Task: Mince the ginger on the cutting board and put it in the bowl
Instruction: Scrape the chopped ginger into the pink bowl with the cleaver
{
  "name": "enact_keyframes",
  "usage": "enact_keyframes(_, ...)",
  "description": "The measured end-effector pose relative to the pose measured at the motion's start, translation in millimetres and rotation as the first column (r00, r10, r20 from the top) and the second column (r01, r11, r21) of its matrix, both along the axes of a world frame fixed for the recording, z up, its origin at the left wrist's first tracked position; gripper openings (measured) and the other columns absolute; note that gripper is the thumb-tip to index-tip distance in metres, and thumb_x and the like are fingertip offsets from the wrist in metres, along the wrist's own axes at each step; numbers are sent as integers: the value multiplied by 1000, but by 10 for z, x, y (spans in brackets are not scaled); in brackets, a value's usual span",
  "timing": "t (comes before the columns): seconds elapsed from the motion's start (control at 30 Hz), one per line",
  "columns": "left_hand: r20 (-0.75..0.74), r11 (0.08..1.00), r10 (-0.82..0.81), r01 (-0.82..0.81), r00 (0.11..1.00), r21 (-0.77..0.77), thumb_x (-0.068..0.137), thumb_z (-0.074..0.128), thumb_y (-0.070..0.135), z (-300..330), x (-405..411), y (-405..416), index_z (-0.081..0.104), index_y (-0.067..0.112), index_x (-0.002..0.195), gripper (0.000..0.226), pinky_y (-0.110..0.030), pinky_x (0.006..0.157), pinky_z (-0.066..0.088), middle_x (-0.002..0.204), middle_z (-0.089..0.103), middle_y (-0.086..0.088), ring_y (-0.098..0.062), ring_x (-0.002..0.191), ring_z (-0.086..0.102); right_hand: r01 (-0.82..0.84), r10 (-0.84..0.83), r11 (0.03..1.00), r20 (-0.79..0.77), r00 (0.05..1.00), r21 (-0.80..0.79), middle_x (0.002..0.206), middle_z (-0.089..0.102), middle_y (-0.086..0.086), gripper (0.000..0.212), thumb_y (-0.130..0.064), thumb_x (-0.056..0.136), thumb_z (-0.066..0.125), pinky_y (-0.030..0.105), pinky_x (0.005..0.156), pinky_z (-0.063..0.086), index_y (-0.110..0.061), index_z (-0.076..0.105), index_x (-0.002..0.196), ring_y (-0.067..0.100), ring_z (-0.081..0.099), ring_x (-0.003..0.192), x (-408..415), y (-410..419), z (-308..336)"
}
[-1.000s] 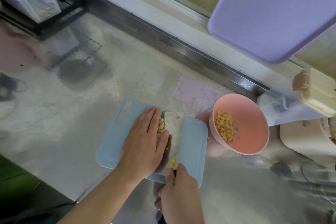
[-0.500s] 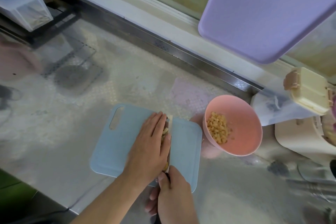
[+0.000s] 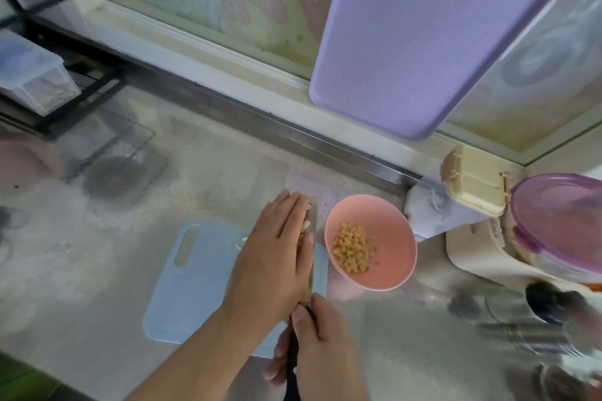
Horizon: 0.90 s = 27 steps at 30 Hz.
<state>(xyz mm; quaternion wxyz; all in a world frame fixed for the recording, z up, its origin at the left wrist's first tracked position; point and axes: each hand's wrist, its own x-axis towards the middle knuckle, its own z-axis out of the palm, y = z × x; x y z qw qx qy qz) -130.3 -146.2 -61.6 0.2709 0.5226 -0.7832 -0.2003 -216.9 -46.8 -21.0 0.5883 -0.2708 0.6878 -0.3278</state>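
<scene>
Grey speckled surface [image 3: 97, 270]: light-blue plastic cutting board [image 3: 195, 286]. Left hand [image 3: 273, 257], fingers straight, presses minced yellow ginger [image 3: 305, 227] against the knife blade [image 3: 313, 221]; right hand [image 3: 321, 355] grips the handle. Pink bowl [image 3: 395, 273] just right, part-filled.

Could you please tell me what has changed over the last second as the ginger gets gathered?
The knife blade went from lying flat on the light blue cutting board to tilted on edge, with the left hand pressing minced ginger against it. The right hand keeps gripping the handle; the pink bowl stays put.
</scene>
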Motion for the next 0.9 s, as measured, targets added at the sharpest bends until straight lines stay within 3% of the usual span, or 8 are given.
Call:
enact_keyframes(0.17, -92, 989, -117, 108, 989, -99, 106, 48, 23, 386, -737, -141, 45, 7, 154, 51, -33, 128, 23, 160, 43, -4, -16, 155, 28, 101, -109, 991, -92, 990, -86, 67, 64, 26, 23, -8, 110, 42, 39, 46, 54, -5, 61, 96, 39, 65, 50, -542, 6, 457)
enact_keyframes(0.27, -162, 982, -185, 174, 969, -77, 105, 48, 22, 404, -1153, -175, 48, 8, 152, 49, -39, 123, 34, 157, 47, -4, -17, 151, 35, 106, -126, 990, -236, 964, -94, 68, 68, 22, 36, -13, 108, 45, 55, 57, 61, -24, 67, 81, 45, 69, 59, -841, 1, 478)
enact_keyframes(0.37, -222, 977, -209, 213, 952, -8, 106, 48, 24, 262, -1395, -155, 53, 15, 148, 43, -35, 121, 35, 153, 50, 3, -11, 145, 39, 121, -140, 989, -325, 935, -79, 72, 71, 15, 25, -32, 98, 49, 64, 67, 60, -31, 69, 84, 46, 71, 70, -1065, 32, 332)
enact_keyframes(0.47, -214, 972, -233, 234, 949, -22, 107, 49, 22, 131, -1477, -117, 62, 17, 135, 32, -28, 114, 41, 141, 56, 6, -8, 136, 44, 144, -157, 988, -332, 930, -62, 72, 71, 16, 30, -45, 88, 47, 64, 66, 60, -22, 67, 86, 45, 71, 68, -1239, 81, 128)
enact_keyframes(0.6, -143, 971, -220, 202, 965, -130, 100, 64, 11, 67, -1457, -155, 72, 12, 107, 11, -14, 102, 32, 112, 68, 2, -11, 108, 55, 151, -157, 988, -315, 936, -43, 69, 65, 27, 29, -30, 98, 50, 64, 56, 58, -7, 55, 81, 47, 67, 55, -1324, 97, 84)
enact_keyframes(0.67, -91, 961, -209, 187, 974, -205, 96, 68, 10, 7, -1418, -219, 72, 14, 97, 6, -16, 99, 30, 103, 69, 3, -13, 102, 56, 166, -169, 986, -288, 943, -33, 68, 62, 32, 28, -18, 105, 47, 60, 52, 58, 3, 51, 87, 50, 66, 51, -1352, 89, 98)
enact_keyframes(0.8, -35, 962, -202, 191, 979, -197, 99, 58, 12, -83, -1327, -261, 67, 15, 91, 12, -36, 90, 49, 98, 64, 1, -22, 99, 60, 180, -179, 983, -276, 944, -22, 66, 63, 31, 26, -13, 108, 43, 53, 51, 58, 8, 51, 94, 53, 65, 52, -1405, 71, 178)
enact_keyframes(0.9, -8, 980, -142, 139, 990, -139, 99, 59, 17, -55, -1229, -218, 60, 15, 82, 17, -30, 69, 50, 91, 59, 3, -19, 88, 56, 188, -183, 982, -315, 931, -14, 62, 63, 29, 26, -13, 108, 44, 47, 48, 57, 9, 50, 94, 52, 65, 52, -1463, 74, 219)
